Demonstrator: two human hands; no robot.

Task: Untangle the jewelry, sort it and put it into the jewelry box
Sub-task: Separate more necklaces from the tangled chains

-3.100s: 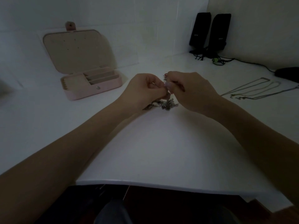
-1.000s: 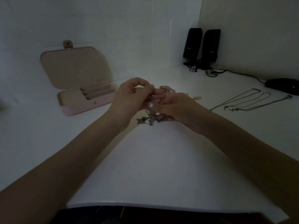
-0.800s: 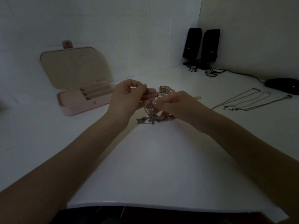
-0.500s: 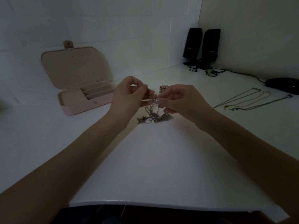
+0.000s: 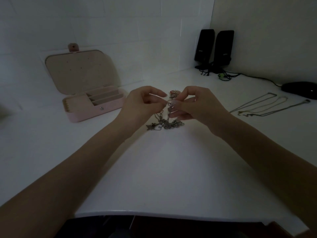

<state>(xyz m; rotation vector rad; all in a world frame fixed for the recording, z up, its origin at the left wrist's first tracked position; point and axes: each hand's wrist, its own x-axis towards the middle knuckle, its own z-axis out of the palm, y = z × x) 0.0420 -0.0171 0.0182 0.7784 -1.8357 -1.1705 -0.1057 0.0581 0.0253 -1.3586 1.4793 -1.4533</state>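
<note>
silvery tangled chains (image 5: 164, 123) trail onto the white table (image 5: 163, 169) at centre while the left hand (image 5: 142, 103) and right hand (image 5: 197, 103) each pinch a strand, likely to tease it free, jewelry box (image 5: 96, 102) open at ten o'clock.

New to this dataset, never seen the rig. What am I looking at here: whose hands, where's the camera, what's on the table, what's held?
No robot here: a person works bare-handed, and one wide-angle camera on their head looks forward and down, so the arms enter from the bottom. The left hand and right hand each pinch part of a tangle of chains, its top lifted and its lower end resting on the white table. To the left stands a pink jewelry box, lid open. On the right lie straightened necklaces. At the back stand two black speakers, with a dark object too dim to identify near the right edge.
</note>
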